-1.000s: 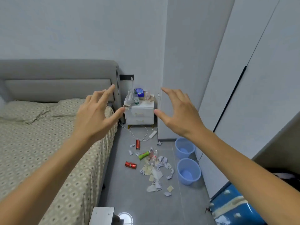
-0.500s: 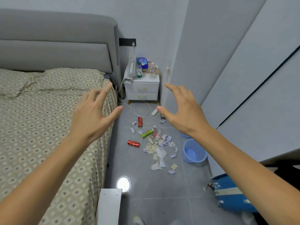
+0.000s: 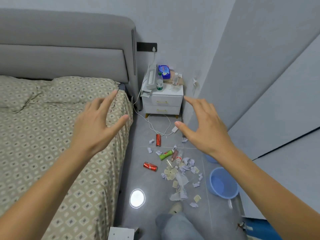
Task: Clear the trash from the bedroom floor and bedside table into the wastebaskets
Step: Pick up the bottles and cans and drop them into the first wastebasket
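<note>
My left hand [image 3: 97,125] and right hand [image 3: 204,127] raised in air, fingers spread, holding nothing. Crumpled paper scraps [image 3: 181,172], two red soda cans [image 3: 150,166], green tube [image 3: 166,154] on floor before bedside table [image 3: 162,103]. Blue wastebasket [image 3: 223,183] just right of scraps.

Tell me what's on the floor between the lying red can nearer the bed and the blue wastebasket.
In the head view, between the red can and the blue wastebasket lies a scatter of crumpled paper scraps and beige wrappers on the grey floor.
</note>
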A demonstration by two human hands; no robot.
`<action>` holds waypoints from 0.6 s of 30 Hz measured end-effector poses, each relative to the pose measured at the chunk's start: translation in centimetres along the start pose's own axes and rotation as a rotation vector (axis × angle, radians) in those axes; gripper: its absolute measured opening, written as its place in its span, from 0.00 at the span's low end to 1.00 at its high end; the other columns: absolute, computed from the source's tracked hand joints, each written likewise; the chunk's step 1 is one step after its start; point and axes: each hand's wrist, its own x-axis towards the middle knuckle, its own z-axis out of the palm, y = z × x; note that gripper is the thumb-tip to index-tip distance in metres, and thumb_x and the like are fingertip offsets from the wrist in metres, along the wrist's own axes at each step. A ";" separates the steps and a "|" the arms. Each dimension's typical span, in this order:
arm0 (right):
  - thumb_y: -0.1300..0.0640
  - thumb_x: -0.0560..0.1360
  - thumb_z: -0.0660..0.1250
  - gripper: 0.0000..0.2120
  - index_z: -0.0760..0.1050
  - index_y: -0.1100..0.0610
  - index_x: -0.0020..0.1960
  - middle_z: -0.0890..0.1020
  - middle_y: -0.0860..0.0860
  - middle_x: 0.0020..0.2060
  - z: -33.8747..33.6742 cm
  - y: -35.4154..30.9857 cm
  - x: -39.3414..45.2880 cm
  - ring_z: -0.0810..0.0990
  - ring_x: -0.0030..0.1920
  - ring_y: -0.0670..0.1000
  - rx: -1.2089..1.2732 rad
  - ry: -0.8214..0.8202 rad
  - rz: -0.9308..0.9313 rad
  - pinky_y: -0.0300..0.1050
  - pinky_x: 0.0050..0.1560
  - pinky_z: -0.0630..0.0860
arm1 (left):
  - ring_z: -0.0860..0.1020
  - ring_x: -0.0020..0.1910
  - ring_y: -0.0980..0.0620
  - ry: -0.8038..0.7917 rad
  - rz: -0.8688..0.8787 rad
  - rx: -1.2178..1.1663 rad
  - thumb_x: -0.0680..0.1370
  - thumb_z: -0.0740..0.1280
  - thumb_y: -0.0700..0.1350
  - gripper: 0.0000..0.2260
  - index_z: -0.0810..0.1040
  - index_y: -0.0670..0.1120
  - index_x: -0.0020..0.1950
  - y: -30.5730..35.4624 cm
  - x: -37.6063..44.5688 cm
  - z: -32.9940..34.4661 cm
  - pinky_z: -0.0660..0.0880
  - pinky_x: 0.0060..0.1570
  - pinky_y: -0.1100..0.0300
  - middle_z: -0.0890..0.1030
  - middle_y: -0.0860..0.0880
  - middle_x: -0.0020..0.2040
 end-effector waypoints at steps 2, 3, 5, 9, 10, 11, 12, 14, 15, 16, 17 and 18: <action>0.37 0.76 0.67 0.34 0.62 0.45 0.78 0.71 0.45 0.69 1.0 0.8 3.0 0.69 0.67 0.51 0.028 -0.019 0.004 0.52 0.61 0.74 | 0.72 0.64 0.45 0.000 -0.002 0.000 0.79 0.60 0.68 0.33 0.55 0.61 0.82 -0.4 2.8 0.6 0.71 0.57 0.46 0.73 0.49 0.66; 0.36 0.76 0.67 0.34 0.62 0.45 0.78 0.71 0.45 0.70 1.5 1.1 4.4 0.69 0.67 0.51 0.032 -0.026 -0.002 0.52 0.62 0.75 | 0.72 0.64 0.45 -0.006 0.003 0.002 0.79 0.59 0.68 0.33 0.55 0.61 0.82 -0.5 4.3 0.8 0.71 0.56 0.46 0.74 0.49 0.66; 0.36 0.76 0.67 0.34 0.61 0.45 0.78 0.70 0.45 0.69 2.3 1.5 6.9 0.70 0.67 0.51 0.034 -0.034 -0.003 0.52 0.62 0.75 | 0.72 0.64 0.45 -0.018 0.018 0.015 0.79 0.59 0.68 0.33 0.55 0.61 0.82 -0.8 7.1 1.3 0.71 0.58 0.45 0.74 0.49 0.66; 0.36 0.76 0.67 0.34 0.61 0.44 0.79 0.70 0.44 0.69 3.3 2.4 11.9 0.69 0.67 0.50 0.041 -0.020 0.033 0.50 0.60 0.74 | 0.72 0.64 0.45 -0.016 0.049 0.003 0.80 0.61 0.66 0.32 0.56 0.59 0.82 -1.4 13.4 1.9 0.71 0.59 0.46 0.74 0.49 0.65; 0.36 0.76 0.67 0.34 0.61 0.43 0.79 0.70 0.43 0.69 3.5 2.6 13.3 0.69 0.68 0.50 0.036 -0.012 0.043 0.49 0.60 0.73 | 0.72 0.64 0.46 -0.018 0.063 -0.005 0.80 0.61 0.67 0.33 0.56 0.59 0.82 -1.6 15.3 2.2 0.70 0.59 0.47 0.74 0.49 0.65; 0.36 0.76 0.67 0.34 0.61 0.43 0.78 0.70 0.43 0.69 3.7 2.9 14.8 0.69 0.68 0.49 0.022 0.001 0.053 0.48 0.60 0.72 | 0.72 0.64 0.46 -0.020 0.083 -0.013 0.80 0.60 0.67 0.33 0.56 0.59 0.82 -2.0 17.4 2.5 0.70 0.59 0.47 0.74 0.49 0.65; 0.36 0.76 0.67 0.34 0.61 0.43 0.78 0.70 0.43 0.69 4.0 3.1 16.4 0.69 0.68 0.49 0.007 0.015 0.068 0.47 0.59 0.71 | 0.73 0.64 0.45 -0.018 0.105 -0.020 0.79 0.59 0.68 0.33 0.56 0.58 0.82 -2.4 19.7 3.0 0.70 0.59 0.47 0.74 0.49 0.65; 0.37 0.76 0.68 0.34 0.62 0.43 0.78 0.71 0.43 0.68 4.7 3.6 19.9 0.69 0.67 0.49 0.001 0.050 0.106 0.45 0.57 0.70 | 0.72 0.63 0.45 -0.006 0.136 -0.045 0.79 0.59 0.67 0.34 0.58 0.58 0.82 -3.4 24.7 4.1 0.70 0.58 0.48 0.75 0.49 0.64; 0.37 0.76 0.68 0.33 0.63 0.44 0.77 0.71 0.43 0.68 5.3 3.8 21.9 0.70 0.67 0.49 0.002 0.071 0.122 0.44 0.58 0.70 | 0.72 0.62 0.46 -0.003 0.158 -0.059 0.78 0.59 0.67 0.34 0.58 0.57 0.82 -3.9 27.4 4.8 0.69 0.57 0.50 0.75 0.49 0.64; 0.37 0.76 0.69 0.33 0.64 0.44 0.77 0.72 0.43 0.67 5.9 3.9 23.9 0.70 0.66 0.49 0.002 0.090 0.137 0.44 0.58 0.70 | 0.72 0.62 0.46 -0.004 0.181 -0.074 0.78 0.59 0.67 0.33 0.58 0.57 0.82 -4.6 30.1 5.5 0.69 0.56 0.50 0.75 0.50 0.63; 0.38 0.75 0.69 0.33 0.64 0.44 0.77 0.72 0.43 0.66 6.7 4.1 26.1 0.71 0.65 0.48 -0.002 0.108 0.153 0.44 0.59 0.70 | 0.72 0.62 0.46 -0.007 0.200 -0.092 0.78 0.59 0.67 0.33 0.58 0.57 0.82 -5.4 33.0 6.5 0.69 0.56 0.50 0.75 0.50 0.63; 0.38 0.75 0.69 0.33 0.65 0.45 0.77 0.73 0.44 0.66 7.7 4.3 28.3 0.72 0.64 0.49 -0.009 0.126 0.172 0.43 0.58 0.70 | 0.71 0.62 0.46 -0.013 0.218 -0.111 0.78 0.59 0.67 0.33 0.59 0.57 0.82 -6.2 36.0 7.4 0.69 0.56 0.49 0.74 0.50 0.63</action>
